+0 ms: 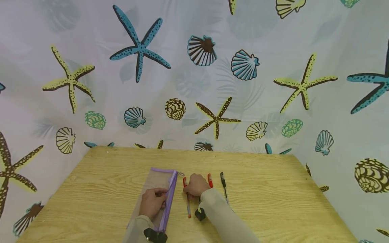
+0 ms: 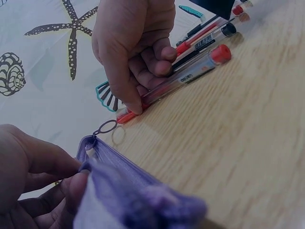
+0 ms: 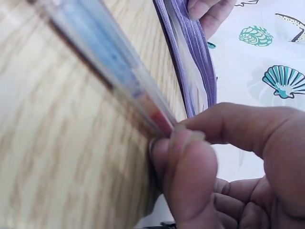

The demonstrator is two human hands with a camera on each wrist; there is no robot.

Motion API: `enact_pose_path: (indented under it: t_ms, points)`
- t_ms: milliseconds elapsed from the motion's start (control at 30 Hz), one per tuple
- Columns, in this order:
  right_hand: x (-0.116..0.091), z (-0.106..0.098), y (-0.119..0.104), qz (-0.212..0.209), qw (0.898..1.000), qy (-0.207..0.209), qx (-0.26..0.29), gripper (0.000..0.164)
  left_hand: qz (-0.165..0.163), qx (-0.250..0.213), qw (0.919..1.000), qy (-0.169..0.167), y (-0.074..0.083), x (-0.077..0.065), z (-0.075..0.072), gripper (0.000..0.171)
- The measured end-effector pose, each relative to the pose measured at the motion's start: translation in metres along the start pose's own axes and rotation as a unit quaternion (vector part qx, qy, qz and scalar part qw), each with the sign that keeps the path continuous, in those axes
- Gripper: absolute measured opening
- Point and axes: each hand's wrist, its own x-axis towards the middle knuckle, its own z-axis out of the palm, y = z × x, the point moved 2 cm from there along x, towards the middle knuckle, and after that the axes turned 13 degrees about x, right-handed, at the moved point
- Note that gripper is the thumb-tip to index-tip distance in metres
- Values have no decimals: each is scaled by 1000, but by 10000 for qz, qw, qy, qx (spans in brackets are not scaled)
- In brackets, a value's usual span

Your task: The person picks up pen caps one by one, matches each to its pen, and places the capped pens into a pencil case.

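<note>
A flat zippered pouch [image 1: 153, 184] with purple edging lies on the table, its zip side to the right. My left hand [image 1: 153, 202] pinches the pouch's edge near the zip; in the left wrist view the purple mouth gapes a little. My right hand [image 1: 196, 185] pinches the leftmost red pen [image 1: 188, 209] near its red cap end, and the pen lies along the table just right of the pouch. Beyond that hand are another red-capped pen [image 1: 210, 179] and a black-capped pen [image 1: 224, 184]. A further dark pen is mostly hidden under the right hand.
The wooden table [image 1: 258, 175] stretches to both sides of the pens and pouch. Behind it hangs a white curtain [image 1: 182, 84] printed with starfish and shells. A small ring pull [image 1: 181, 174] sticks out from the pouch's far corner.
</note>
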Motion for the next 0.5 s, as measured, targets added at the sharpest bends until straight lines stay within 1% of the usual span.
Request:
enact_pose_path:
  t_ms: [167,333,500]
  points:
    - [0,-1,-1,5,10000,-29,44,39,-78,-49,10000,1,1,1,1,21]
    - [-2,-2,-2,-97,9999,23,-12,38,-121,-87,9999,-8,2,1,1,22]
    - [-3,-2,-2,-176,9998,26,88,40,-165,-94,9998,-34,1,0,1,22]
